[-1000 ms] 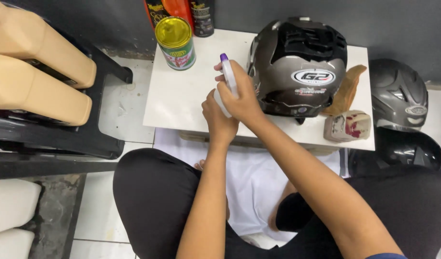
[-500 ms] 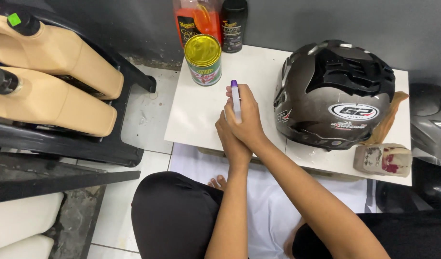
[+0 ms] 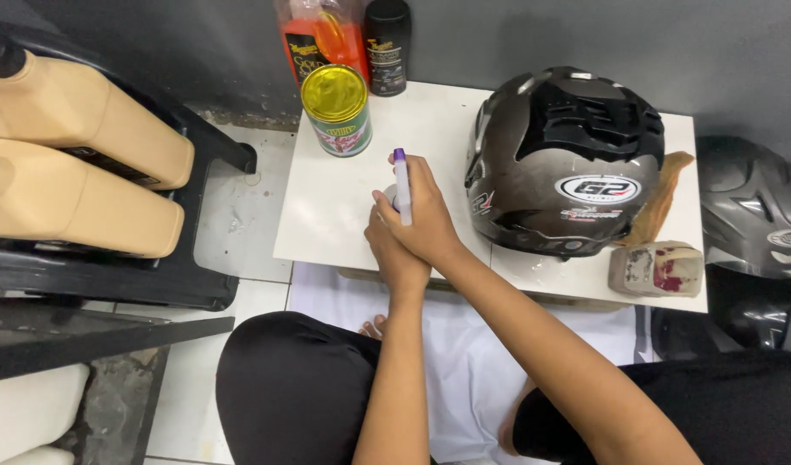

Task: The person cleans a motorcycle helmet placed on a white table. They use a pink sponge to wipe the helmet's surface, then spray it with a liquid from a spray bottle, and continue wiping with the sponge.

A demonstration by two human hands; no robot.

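Spray bottle (image 3: 401, 185), small, purple-tipped, likely light and slick plastic, clasped around its body by both right hand (image 3: 423, 226) and left hand (image 3: 393, 251) beside grey helmet (image 3: 566, 164).

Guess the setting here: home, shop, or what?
Probably a small helmet cleaning or detailing spot, set low on a tiled floor. Signs: a dark grey helmet on the white table, another helmet beside it, polish containers like the yellow-lidded tin, and large tan jugs on a black rack.
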